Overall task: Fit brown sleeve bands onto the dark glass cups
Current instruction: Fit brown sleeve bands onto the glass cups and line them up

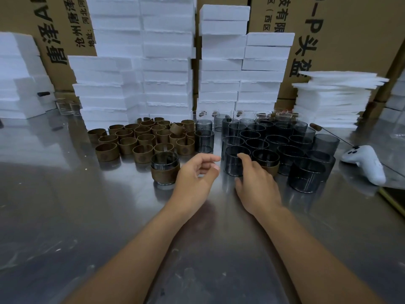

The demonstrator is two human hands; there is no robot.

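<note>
Steel tabletop (87, 216), shiny and scuffed, backed by white foam boxes (166, 62) and printed cartons (350, 40). Left hand (197, 174) hovers with fingers loosely curled, holding nothing, just right of a finished cup (165, 167) wearing its brown band. Right hand (256, 181) reaches forward, its index fingertip at the rim of a bare dark glass cup (234, 161) and its thumb low by the base; whether it grips cannot be told. This looks like picking the next cup, which then needs a band slid on squarely. Loose brown sleeve bands (142, 137) stand left, crowded dark cups (285, 141) right, and a white controller (366, 163) beyond. The right hand partly hides a second banded cup (270, 163); glasses at the back are hard to make out.
</note>
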